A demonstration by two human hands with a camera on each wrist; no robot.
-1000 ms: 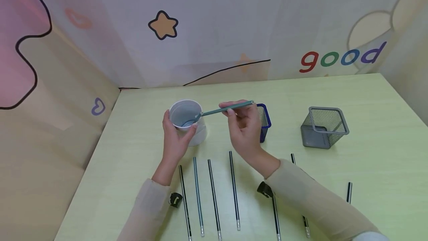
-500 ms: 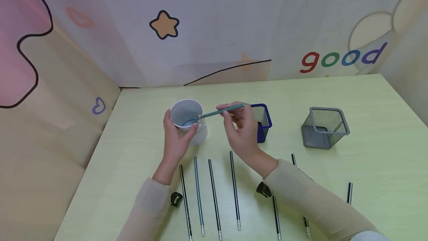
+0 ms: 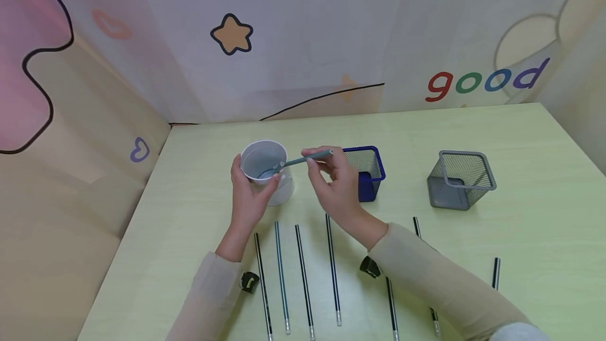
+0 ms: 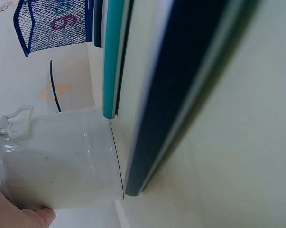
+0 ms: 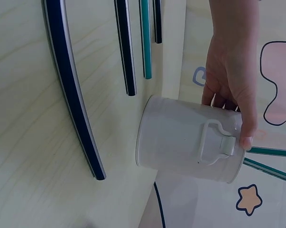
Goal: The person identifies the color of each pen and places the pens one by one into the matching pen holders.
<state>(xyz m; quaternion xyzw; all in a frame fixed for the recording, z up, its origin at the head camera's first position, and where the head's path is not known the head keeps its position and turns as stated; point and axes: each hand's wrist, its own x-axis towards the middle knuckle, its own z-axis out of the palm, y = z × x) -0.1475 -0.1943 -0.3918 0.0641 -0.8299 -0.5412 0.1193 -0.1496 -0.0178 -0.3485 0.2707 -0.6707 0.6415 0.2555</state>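
Note:
My left hand (image 3: pixel 248 191) grips a white cup (image 5: pixel 180 137) near its rim, thumb at the front. A small wire-like handle shows on its side in the right wrist view. In the head view my right hand (image 3: pixel 338 180) pinches a teal pencil (image 3: pixel 307 159) close to its upper end, and the pencil slants across the cup's right rim. Another teal pencil (image 3: pixel 270 172) leans inside the cup, its end at the rim. Two teal pencils, one a green pencil shaft (image 5: pixel 271 152), stick out past the rim in the right wrist view.
Right behind my right hand stands a blue mesh holder (image 3: pixel 366 186); farther right is a grey mesh holder (image 3: pixel 450 196). Across the front of the table lie several black pencils (image 3: pixel 333 272) and a teal pencil (image 3: pixel 282 278). A printed cloth wall (image 3: pixel 307 41) rises behind.
My right hand has moved left with the pencil, closer to the cup, and more of the blue mesh holder shows. The left hand and cup have stayed nearly still.

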